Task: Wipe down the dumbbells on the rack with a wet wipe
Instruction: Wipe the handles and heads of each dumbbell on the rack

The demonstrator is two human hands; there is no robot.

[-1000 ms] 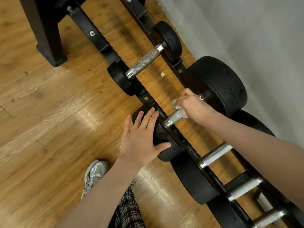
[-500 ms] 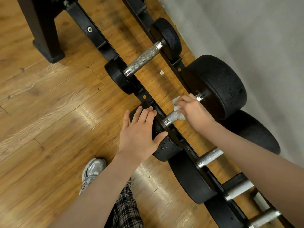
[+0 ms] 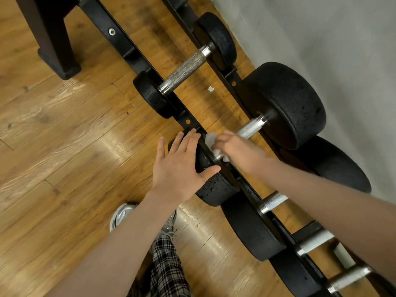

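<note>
So the dumbbell [image 3: 285, 103] being cleaned sits across the two black rails of the rack [image 3: 120, 42]; the far head is nearly against the grey wall [image 3: 321, 28], so barely any room on that side, while the near side opens onto wooden floor [image 3: 53, 146]. The right hand [image 3: 233, 147] is curled round the wet wipe [image 3: 211, 138] on the near end of the knurled handle [image 3: 249, 129], right beside the front rail; the left hand [image 3: 182, 166] lies flat, fingers straight, on the near head [image 3: 214, 185], holding nothing. A smaller dumbbell [image 3: 186, 67] sits well apart up the rack; more handles crowd in below. No readable writing or brand anywhere; a sneaker [image 3: 122, 215] and plaid trouser leg [image 3: 169, 264] stand close to the front rail.
</note>
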